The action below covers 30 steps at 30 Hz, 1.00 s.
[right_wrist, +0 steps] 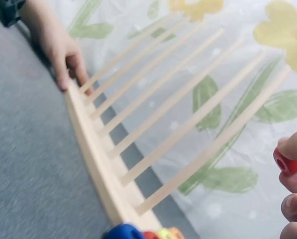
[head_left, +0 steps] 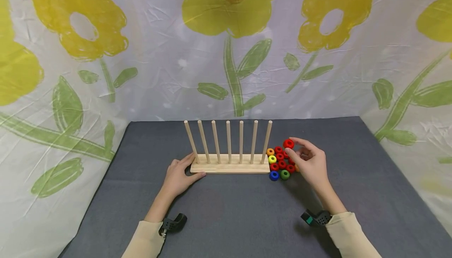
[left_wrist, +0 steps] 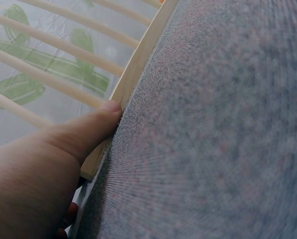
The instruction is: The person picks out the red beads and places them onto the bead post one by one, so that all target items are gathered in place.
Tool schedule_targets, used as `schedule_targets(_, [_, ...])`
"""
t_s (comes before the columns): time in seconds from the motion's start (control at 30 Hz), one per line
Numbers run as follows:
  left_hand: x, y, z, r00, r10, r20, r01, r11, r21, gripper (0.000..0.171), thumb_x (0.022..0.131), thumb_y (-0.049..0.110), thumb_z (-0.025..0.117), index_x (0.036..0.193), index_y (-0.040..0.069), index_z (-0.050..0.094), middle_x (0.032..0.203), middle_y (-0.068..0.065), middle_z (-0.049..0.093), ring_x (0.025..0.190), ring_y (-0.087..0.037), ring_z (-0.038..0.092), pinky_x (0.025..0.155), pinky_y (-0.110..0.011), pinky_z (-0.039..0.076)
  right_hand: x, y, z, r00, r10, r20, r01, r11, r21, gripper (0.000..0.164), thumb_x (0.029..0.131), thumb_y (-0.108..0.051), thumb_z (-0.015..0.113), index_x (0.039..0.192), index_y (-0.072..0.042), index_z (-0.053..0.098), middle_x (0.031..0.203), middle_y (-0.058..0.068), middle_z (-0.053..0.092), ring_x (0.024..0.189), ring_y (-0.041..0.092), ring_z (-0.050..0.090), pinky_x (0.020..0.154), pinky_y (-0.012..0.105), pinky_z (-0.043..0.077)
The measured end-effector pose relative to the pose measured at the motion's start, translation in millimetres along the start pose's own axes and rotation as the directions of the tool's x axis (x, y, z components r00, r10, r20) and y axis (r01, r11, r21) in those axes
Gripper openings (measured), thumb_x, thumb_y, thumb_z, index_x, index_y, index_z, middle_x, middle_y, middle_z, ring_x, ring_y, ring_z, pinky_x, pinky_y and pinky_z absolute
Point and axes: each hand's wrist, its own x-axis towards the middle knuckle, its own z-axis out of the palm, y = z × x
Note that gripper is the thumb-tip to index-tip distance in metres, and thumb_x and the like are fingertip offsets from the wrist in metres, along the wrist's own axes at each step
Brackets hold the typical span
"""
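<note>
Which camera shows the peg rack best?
The head view: the peg rack faces it, all seven pegs and nearly the whole base in sight. The right wrist view has it slanting away, rings in front of its near end. The left wrist view shows only part, the left hand gripping it.

On the dark grey cloth (head_left: 226, 215) stands a pale wooden seven-peg rack (head_left: 229, 168). Small round multicoloured beads (head_left: 282, 162) lie at its right end; a yellow-flowered white backdrop (head_left: 159, 77) hangs behind.
</note>
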Motion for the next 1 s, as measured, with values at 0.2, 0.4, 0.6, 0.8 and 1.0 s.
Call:
schedule_targets(0.2, [0.2,0.1,0.0,1.000,-0.003,0.001,0.003,1.000,-0.002,0.090,0.083,0.055,0.080,0.154,0.010,0.046,0.154,-0.010,0.046,0.100,-0.029,0.049,0.087,-0.050,0.038,9,-16,2,1.000,-0.007,-0.030,0.008,0.999,0.039,0.034,0.090,0.003,0.076,0.123,0.003,0.071,0.073,0.017,0.064,0.059,0.026,0.054,0.052,0.023,0.039])
schedule_targets(0.4, [-0.3,0.7,0.1,1.000,-0.012,0.006,0.012,1.000,-0.004,0.090,0.084,0.054,0.080,0.154,0.010,0.046,0.154,-0.010,0.046,0.100,-0.030,0.048,0.087,-0.050,0.039,17,-31,4,0.998,-0.013,-0.056,0.019,0.994,0.103,0.034,0.090,0.004,0.076,0.124,0.006,0.069,0.072,0.021,0.061,0.059,0.020,0.054,0.054,0.023,0.041])
schedule_targets(0.6, [0.4,-0.7,0.9,1.000,-0.010,-0.001,0.010,1.000,-0.001,0.091,0.084,0.056,0.079,0.154,0.009,0.046,0.154,-0.011,0.046,0.099,-0.029,0.048,0.085,-0.050,0.039,26,-42,8,0.995,-0.041,-0.087,0.055,0.984,0.167,0.033,0.091,0.004,0.074,0.123,0.007,0.069,0.070,0.029,0.059,0.057,0.021,0.051,0.053,0.024,0.039])
schedule_targets(0.8, [0.9,0.4,-0.2,1.000,-0.005,-0.002,0.005,1.000,-0.003,0.090,0.084,0.055,0.080,0.154,0.011,0.046,0.154,-0.009,0.046,0.100,-0.029,0.048,0.086,-0.050,0.038,33,-49,12,0.991,-0.062,-0.116,0.086,0.973,0.214,0.032,0.090,0.005,0.075,0.122,0.007,0.070,0.069,0.024,0.058,0.057,0.013,0.048,0.052,0.025,0.035])
schedule_targets(1.0, [-1.2,2.0,-1.1,1.000,-0.002,0.000,0.002,1.000,-0.011,0.089,0.084,0.053,0.081,0.154,0.010,0.047,0.153,-0.010,0.047,0.098,-0.029,0.048,0.085,-0.050,0.039,36,-55,19,0.989,-0.063,-0.135,0.096,0.962,0.255,0.031,0.091,0.005,0.074,0.122,0.003,0.072,0.067,0.017,0.057,0.056,0.013,0.043,0.051,0.026,0.033])
